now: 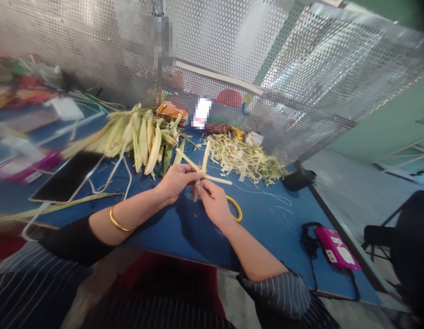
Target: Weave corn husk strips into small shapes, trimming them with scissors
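Note:
Both of my hands meet above the middle of the blue table. Pale leaf strips crossed in a star-like shape stick out from between them. My left hand pinches the strips near their crossing with thumb and forefinger. Just to its right, my right hand has its fingertips closed on the lower part of the same strips. A yellow ring-shaped handle lies partly hidden behind my right hand. Thin pale thread trails across the table to the right.
Husk leaves are piled behind left, shredded strips behind right. A tablet with white cables lies left. A black cup and pink box with black cord sit right. Perforated metal mesh stands behind the blue table.

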A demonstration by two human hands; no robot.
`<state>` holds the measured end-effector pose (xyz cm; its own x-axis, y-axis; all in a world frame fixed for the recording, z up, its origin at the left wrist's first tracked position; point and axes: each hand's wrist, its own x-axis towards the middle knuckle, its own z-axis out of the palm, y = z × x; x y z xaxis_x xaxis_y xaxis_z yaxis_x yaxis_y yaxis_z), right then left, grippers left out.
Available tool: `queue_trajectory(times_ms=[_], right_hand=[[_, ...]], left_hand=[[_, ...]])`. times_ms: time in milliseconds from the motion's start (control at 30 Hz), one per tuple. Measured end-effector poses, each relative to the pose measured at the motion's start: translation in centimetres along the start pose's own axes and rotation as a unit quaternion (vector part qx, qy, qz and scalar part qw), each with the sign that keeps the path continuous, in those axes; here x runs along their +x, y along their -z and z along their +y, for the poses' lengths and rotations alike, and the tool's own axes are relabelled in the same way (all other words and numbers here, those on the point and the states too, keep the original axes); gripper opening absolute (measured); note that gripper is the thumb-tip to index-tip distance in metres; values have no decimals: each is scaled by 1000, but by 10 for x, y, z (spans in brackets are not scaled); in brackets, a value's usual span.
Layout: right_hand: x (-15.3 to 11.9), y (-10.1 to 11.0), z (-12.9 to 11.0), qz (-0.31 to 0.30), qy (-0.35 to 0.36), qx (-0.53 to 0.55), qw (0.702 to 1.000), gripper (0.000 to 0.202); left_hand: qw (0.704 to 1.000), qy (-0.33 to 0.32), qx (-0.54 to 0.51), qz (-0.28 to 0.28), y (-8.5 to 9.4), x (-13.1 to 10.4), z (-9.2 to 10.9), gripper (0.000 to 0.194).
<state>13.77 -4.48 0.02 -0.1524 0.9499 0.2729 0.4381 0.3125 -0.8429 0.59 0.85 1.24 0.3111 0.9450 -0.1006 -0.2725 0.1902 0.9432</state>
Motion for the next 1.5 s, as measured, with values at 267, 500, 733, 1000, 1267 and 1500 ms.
queue_trajectory(times_ms=[267,500,733,1000,1267,1500], right_hand=[[4,27,-2,191,171,-387,886,19],[7,20,-1,74,171,-416,890,26],[14,29,4,70,31,-94,993,25],[21,27,15,156,-88,202,963,21],[19,30,18,234,-36,42,971,25],[17,36,6,107,95,-284,948,20]], left_hand=[[999,25,-42,1,3,-2,12,13],[999,-14,-39,20,-3,-3,5,17],[1000,14,20,-12,0,-6,5,17],[987,120,58,-93,2,-7,4,25],[987,118,79,-73,-3,-8,1,21],[978,85,157,-103,-5,-12,-3,15]])
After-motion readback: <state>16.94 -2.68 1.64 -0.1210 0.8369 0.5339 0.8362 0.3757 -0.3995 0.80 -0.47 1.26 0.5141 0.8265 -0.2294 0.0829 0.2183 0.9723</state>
